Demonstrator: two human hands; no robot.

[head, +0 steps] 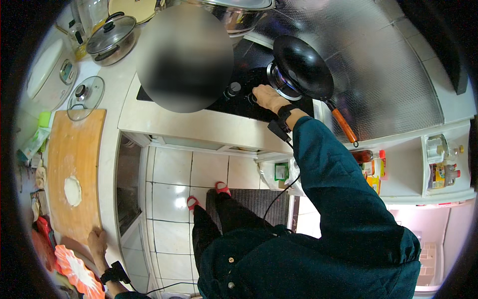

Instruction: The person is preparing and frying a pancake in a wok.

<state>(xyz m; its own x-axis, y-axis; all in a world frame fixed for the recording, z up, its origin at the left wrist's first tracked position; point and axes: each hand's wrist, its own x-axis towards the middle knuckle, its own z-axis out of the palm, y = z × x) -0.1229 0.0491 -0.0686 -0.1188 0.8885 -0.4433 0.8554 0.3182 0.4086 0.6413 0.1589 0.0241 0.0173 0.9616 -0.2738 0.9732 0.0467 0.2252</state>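
Note:
My right hand (269, 98) reaches to the front of the black glass gas hob (246, 56), its fingers closed around a control knob (252, 98). Beside that hand a blue flame shows at the lit burner (278, 76). A black wok (304, 65) with a wooden handle (344, 125) sits over the burner, tilted in this view. At the lower left, my left hand (98, 240) rests at the corner of a floured wooden board (78, 145), its fingers curled and partly hidden. One flat round of dough (73, 191) lies on the board.
A glass lid (91, 93) overlaps the board's far end, near a rice cooker (52, 76) and a lidded pot (112, 39). An orange fluted dish (78, 271) is by my left wrist. Bottles stand on shelves (405, 168) at right. A blurred disc hides part of the hob.

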